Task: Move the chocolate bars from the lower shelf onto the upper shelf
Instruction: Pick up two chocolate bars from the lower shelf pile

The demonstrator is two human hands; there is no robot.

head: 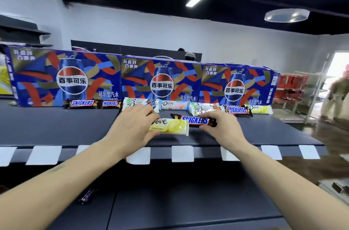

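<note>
My left hand [132,126] grips a yellow Dove bar [172,127] by its left end, just above the dark upper shelf [56,128]. To its right, my right hand [221,124] pinches a Snickers bar [196,120] at its right end. Behind both runs a row of several bars along the back: Snickers bars [82,103] at left, white Dove bars [140,104] and a pink Dove bar [174,105] in the middle, a Snickers bar [237,110] and a yellow Dove bar [257,109] at right. On the lower shelf [170,207] one dark bar [87,195] lies at the left.
Three blue Pepsi cartons [164,80] stand along the back of the upper shelf. White price-tag holders [182,153] line its front edge. At the far right a person [336,94] walks by a red and white rack [294,88].
</note>
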